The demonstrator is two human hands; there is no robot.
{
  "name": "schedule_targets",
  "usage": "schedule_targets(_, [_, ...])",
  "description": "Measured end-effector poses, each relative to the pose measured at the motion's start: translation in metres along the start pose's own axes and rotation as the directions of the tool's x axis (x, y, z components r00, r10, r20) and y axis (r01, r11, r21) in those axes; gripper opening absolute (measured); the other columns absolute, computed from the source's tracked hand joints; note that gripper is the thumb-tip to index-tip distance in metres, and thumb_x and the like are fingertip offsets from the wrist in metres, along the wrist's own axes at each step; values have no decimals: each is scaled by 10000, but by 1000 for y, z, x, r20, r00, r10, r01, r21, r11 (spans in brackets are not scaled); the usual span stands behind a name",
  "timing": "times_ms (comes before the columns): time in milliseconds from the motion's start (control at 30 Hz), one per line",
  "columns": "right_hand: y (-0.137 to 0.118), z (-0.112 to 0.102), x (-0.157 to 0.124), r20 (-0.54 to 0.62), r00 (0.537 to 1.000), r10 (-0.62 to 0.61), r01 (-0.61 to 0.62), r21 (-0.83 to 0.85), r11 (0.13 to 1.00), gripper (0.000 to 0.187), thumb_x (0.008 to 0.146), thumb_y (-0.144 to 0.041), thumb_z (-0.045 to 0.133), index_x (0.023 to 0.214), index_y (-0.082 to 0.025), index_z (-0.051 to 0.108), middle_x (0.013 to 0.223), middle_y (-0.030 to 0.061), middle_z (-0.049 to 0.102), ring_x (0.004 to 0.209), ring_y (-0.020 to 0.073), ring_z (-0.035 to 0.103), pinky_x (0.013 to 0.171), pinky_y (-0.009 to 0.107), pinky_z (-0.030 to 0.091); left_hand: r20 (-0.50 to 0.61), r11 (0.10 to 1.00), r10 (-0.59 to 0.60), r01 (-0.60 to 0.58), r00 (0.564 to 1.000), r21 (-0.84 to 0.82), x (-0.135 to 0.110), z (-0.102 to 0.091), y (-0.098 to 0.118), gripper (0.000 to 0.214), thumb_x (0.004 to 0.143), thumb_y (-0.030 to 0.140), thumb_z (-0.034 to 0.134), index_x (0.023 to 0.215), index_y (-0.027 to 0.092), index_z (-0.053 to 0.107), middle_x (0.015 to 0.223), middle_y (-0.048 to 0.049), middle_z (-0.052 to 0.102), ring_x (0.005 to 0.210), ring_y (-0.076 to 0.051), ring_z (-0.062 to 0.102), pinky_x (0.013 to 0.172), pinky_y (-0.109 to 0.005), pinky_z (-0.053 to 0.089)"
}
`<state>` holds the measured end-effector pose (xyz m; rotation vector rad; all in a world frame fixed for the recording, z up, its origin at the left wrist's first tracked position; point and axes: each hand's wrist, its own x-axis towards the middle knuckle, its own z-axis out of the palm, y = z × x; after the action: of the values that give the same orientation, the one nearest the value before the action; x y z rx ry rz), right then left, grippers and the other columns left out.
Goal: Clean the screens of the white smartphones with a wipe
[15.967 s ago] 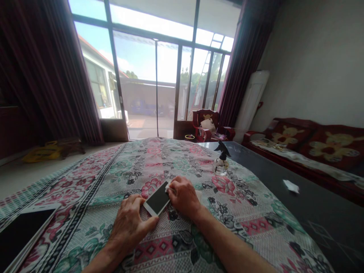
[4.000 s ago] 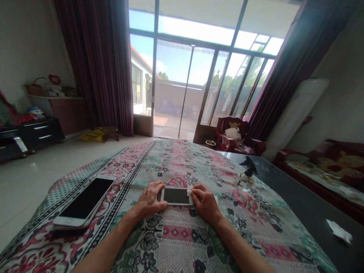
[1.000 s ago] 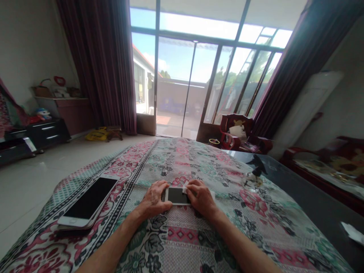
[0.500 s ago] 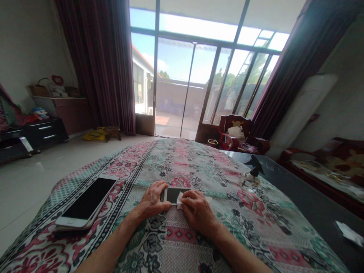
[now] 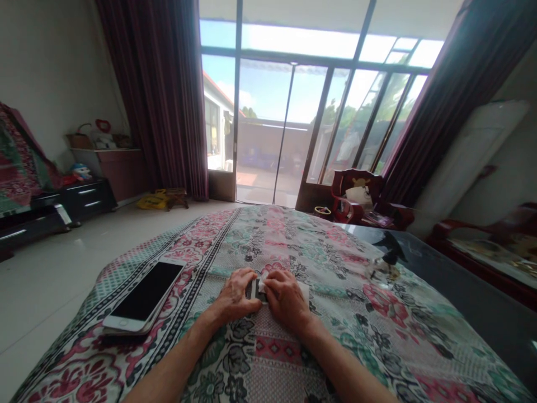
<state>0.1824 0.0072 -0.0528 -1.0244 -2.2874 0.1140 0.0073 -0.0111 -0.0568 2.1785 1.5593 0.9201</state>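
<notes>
A small white phone [image 5: 255,290] lies flat on the flowered cloth [image 5: 293,246] in front of me, mostly covered by both hands. My left hand [image 5: 235,294] holds its left end, fingers curled over the edge. My right hand [image 5: 286,298] pinches a small white wipe [image 5: 263,281] and presses it on the dark screen near the left hand.
A larger white phone [image 5: 145,295] rests on another device at the cloth's left edge. A clear spray bottle with a black head [image 5: 385,265] stands at the right, where the dark glass tabletop [image 5: 457,302] is bare. Red chairs and glass doors lie beyond.
My right hand has slid the wipe leftward across the screen until it meets the left hand. The phone is now almost hidden. My head has turned slightly left.
</notes>
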Motion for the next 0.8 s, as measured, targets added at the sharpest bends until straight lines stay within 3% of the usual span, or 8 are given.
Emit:
schedule_targets(233, [-6, -5, -18, -21, 999, -35, 36, 62, 997, 178, 863, -171, 504, 900, -226, 670, 958, 41, 629, 931, 184, 537, 870, 333, 406, 26, 1000, -2, 2, 1000, -5, -2, -4, -4, 517, 612, 246, 657, 1116, 163, 574, 1267, -112, 526, 1207, -281, 455, 1052, -387, 345])
schedule_targets(500, [-7, -5, -18, -55, 998, -19, 24, 84, 996, 170, 832, -144, 527, 892, -223, 665, 965, 42, 629, 937, 189, 536, 884, 350, 411, 161, 1000, 24, -21, 987, -18, -2, -17, -22, 543, 614, 254, 701, 1143, 198, 598, 1352, -87, 465, 1285, -287, 388, 1082, -388, 320])
schedule_targets(800, [-8, -4, -22, -52, 998, -33, 38, 89, 995, 142, 813, -129, 542, 848, -213, 651, 932, 34, 626, 912, 186, 531, 867, 342, 405, 206, 999, 31, -25, 978, -29, -1, -17, -22, 593, 661, 290, 694, 1226, 182, 551, 1396, -122, 430, 1318, -296, 343, 1100, -437, 278])
